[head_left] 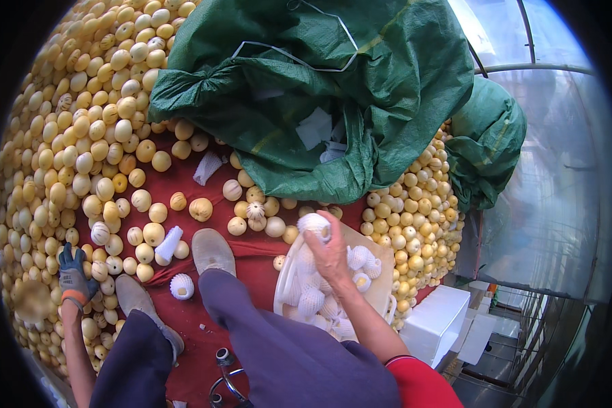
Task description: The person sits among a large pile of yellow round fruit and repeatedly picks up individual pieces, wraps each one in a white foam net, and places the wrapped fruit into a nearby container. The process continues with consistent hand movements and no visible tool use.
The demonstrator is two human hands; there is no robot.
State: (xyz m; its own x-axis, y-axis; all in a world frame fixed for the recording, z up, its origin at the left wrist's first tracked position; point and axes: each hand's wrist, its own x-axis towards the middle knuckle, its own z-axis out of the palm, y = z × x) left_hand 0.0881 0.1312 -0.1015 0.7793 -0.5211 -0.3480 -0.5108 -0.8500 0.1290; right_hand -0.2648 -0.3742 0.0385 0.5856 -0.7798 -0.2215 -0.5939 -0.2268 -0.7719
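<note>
My right hand [330, 253], bare, is closed round a pepino melon [314, 227] in a white foam net sleeve. It is above a pale basket [283, 275] with several netted melons [311, 299] in it. At the far left my left hand [77, 277], in a grey glove with an orange cuff, reaches down onto the heap of loose yellow pepino melons [81, 163]. Its fingers are apart and touch the heap; I see nothing held in them. One netted melon [181, 286] lies on the red cloth [204, 326] beside my foot.
Empty foam sleeves [169, 243] lie on the cloth. A large green woven sack [415, 88] slumps ahead, with white pieces in its mouth. Another green sack [489, 143] and a white foam box [436, 323] stand at the right. A metal stool frame [223, 381] is between my legs.
</note>
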